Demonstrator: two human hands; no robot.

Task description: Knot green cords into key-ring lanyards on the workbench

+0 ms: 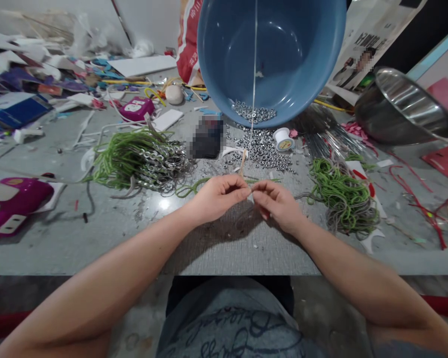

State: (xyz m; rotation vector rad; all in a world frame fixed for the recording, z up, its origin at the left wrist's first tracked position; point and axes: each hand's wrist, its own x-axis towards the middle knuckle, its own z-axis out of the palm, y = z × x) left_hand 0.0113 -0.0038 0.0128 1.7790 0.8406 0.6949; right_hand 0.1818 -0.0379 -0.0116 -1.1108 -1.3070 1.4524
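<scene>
My left hand (224, 196) and my right hand (276, 204) meet over the front middle of the table, fingertips almost touching. Both pinch a thin grey cord (257, 187); a small whitish bit shows between the fingertips, too small to name. Just behind my left hand, a white string (254, 74) hangs down from above, with a tan piece (242, 161) at its lower end. Green cord (194, 188) lies on the table beyond my left hand. Loose silvery beads (267, 154) are scattered behind both hands, near a white spool (283, 139).
A tilted blue basin (224, 59) with beads in its lower rim stands at the back. Green cords with silvery pieces (142, 159) lie left, a green-grey cord bundle (339, 199) right. A steel bowl (399, 109), purple devices (18, 204) and scraps (26, 74) surround the work area.
</scene>
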